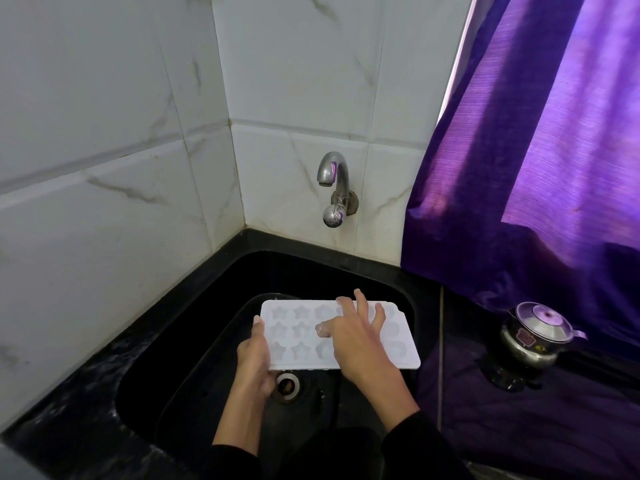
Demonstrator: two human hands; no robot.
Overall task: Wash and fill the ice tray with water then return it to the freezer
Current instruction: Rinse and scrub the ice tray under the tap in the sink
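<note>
A white ice tray with star-shaped and round cells is held level over the black sink. My left hand grips its left edge, thumb on top and fingers underneath. My right hand lies on the tray's top with fingers spread, fingertips touching the cells. The chrome tap on the tiled wall behind the sink has no water running from it. The drain shows below the tray's near edge.
White marble-look tiles line the corner walls. A purple curtain hangs on the right, reaching down to the black counter. A small steel pot with a lid stands on the counter to the right of the sink.
</note>
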